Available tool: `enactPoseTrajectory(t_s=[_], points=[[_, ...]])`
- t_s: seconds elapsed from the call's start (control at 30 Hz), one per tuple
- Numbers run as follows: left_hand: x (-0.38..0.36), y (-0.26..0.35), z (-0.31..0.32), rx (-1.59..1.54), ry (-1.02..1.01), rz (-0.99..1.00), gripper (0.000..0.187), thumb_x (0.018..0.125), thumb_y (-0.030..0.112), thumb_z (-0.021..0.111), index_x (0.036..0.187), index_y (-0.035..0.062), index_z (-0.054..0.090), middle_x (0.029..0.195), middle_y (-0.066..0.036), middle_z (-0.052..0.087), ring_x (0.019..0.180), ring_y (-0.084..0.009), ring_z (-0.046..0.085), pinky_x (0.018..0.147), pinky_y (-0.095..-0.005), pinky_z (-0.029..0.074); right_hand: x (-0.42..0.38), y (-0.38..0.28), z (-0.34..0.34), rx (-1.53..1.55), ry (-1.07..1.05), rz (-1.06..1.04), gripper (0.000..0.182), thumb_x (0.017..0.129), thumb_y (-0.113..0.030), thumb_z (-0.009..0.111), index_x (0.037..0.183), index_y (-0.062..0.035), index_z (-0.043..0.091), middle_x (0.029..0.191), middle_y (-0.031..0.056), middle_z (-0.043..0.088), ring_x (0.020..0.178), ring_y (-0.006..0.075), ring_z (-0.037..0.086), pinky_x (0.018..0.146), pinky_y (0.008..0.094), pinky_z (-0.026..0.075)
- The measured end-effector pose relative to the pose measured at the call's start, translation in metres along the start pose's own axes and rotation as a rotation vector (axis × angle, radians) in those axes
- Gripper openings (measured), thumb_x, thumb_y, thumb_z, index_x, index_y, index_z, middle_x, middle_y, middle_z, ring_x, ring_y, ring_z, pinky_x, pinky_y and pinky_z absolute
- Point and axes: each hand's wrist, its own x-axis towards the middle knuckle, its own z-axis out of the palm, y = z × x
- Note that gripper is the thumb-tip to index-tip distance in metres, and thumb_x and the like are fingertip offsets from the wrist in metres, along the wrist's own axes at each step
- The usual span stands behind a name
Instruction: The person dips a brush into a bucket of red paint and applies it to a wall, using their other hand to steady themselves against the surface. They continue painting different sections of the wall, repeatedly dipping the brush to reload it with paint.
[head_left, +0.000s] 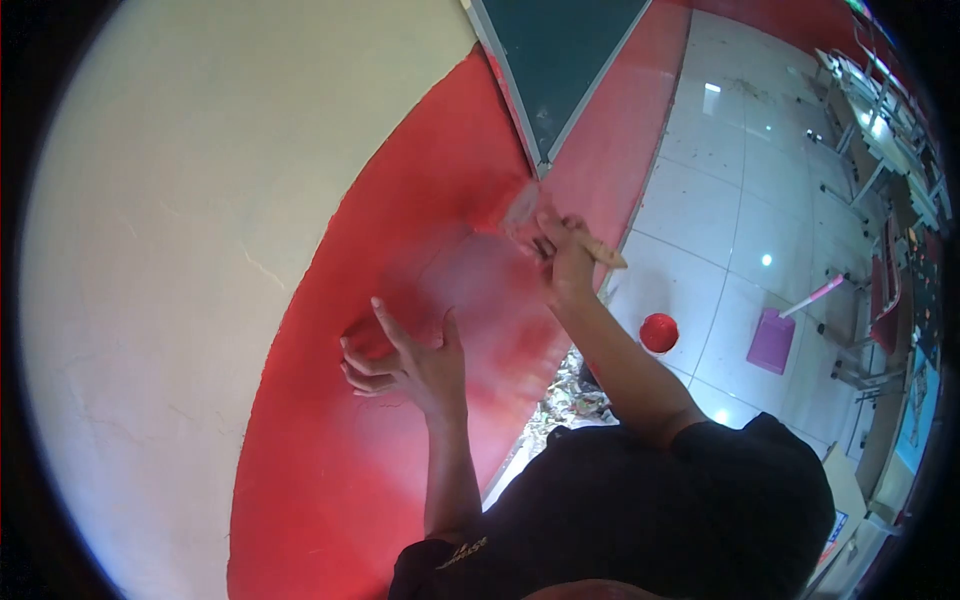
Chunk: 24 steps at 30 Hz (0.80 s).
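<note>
Paintbrush [604,253] at the red wall [310,450]

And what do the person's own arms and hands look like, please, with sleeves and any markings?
The left hand and right hand wear no gloves. Forearms are bare below a black short-sleeved shirt; small pale lettering, unreadable, sits on its left side.

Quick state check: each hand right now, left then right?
Left hand: open, holding nothing visible.
Right hand: closed on a paintbrush with a wooden handle.
</note>
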Motion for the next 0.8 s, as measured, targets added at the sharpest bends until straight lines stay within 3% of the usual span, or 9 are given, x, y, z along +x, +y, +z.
enactPoseTrajectory(t_s=[0.17,0.3,0.37,0.47,0.67,0.8], points=[[0.004,0.009,0.008,0.066,-0.041,-0.031,0.116,0.067,0.075,0.077,0.16,0.0334,0.02,0.152,-0.035,0.001,0.134,-0.0643,0.007,0.094,-0.0866,0.02,0.006,-0.025,0.097,0.328,-0.267,-0.099,0.039,0.087,-0.004,0.074,0.092,-0.019,0.038,0.089,0.001,0.058,0.082,0.0176,0.067,0.07,0.0393,0.06],[0.004,0.01,0.015,0.132,-0.091,-0.063,0.12,0.066,0.075,0.077,0.16,0.0347,0.015,0.153,-0.038,-0.004,0.135,-0.0675,0.004,0.094,-0.0875,0.017,0.02,0.007,0.081,0.289,-0.217,-0.04,0.038,0.087,-0.005,0.074,0.092,-0.0185,0.039,0.089,0.0014,0.059,0.08,0.0183,0.067,0.07,0.0396,0.06],[0.007,0.011,0.018,0.144,-0.094,-0.069,0.121,0.066,0.076,0.077,0.161,0.035,0.013,0.153,-0.039,-0.006,0.135,-0.0687,0.003,0.094,-0.0877,0.017,0.019,0.01,0.046,0.16,-0.122,-0.016,0.038,0.085,-0.003,0.074,0.092,-0.0176,0.04,0.096,0.0015,0.058,0.091,0.0189,0.067,0.074,0.0429,0.063],[0.007,0.01,0.02,0.153,-0.093,-0.08,0.122,0.065,0.075,0.077,0.16,0.0349,0.013,0.153,-0.04,-0.007,0.134,-0.0702,0.002,0.093,-0.088,0.018,0.016,0.005,-0.002,0.067,-0.057,0.035,0.037,0.086,-0.006,0.074,0.093,-0.019,0.04,0.091,0.0015,0.059,0.083,0.0183,0.067,0.07,0.0408,0.062],[0.006,0.011,0.021,0.147,-0.047,-0.074,0.125,0.062,0.072,0.081,0.16,0.035,0.013,0.152,-0.041,-0.007,0.134,-0.0694,0.004,0.092,-0.0883,0.019,0.01,-0.033,0.076,0.307,-0.259,-0.076,0.036,0.087,-0.005,0.073,0.093,-0.0194,0.04,0.092,0.0018,0.06,0.086,0.02,0.068,0.07,0.0411,0.062],[0.007,0.009,0.019,0.17,-0.089,-0.063,0.128,0.061,0.065,0.086,0.16,0.0359,0.012,0.151,-0.041,-0.008,0.133,-0.0694,0.004,0.092,-0.0884,0.02,0.017,-0.022,0.092,0.222,-0.283,-0.03,0.037,0.085,-0.003,0.073,0.093,-0.02,0.04,0.093,0.0014,0.061,0.086,0.0201,0.068,0.069,0.041,0.062]])
